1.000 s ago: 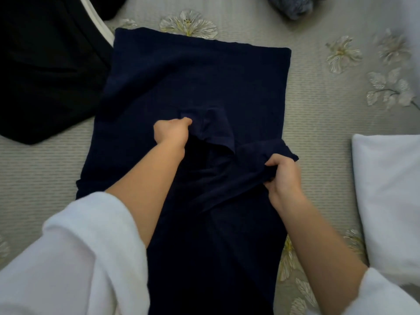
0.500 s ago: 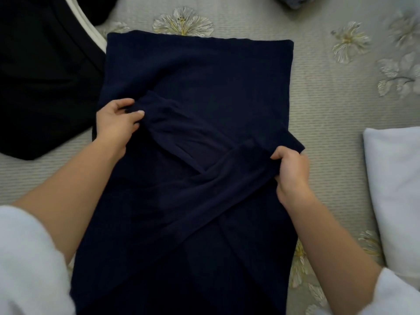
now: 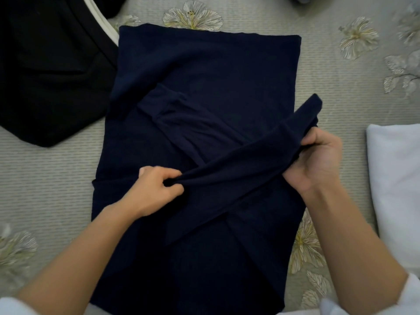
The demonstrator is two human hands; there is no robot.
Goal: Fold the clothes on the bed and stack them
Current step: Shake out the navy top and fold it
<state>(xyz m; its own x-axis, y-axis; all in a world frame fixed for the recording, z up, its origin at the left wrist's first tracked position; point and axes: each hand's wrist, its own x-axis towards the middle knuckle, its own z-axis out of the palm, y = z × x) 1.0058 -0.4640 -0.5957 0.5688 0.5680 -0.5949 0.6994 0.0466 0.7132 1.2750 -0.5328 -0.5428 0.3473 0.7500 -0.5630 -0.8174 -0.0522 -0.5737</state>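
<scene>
Both hands on navy sleeve

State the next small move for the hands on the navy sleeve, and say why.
Probably fold the sleeve end back inward and lay it flat. Both the left hand and right hand grip it lifted off the garment, and its end pokes past the garment's right edge.
</scene>
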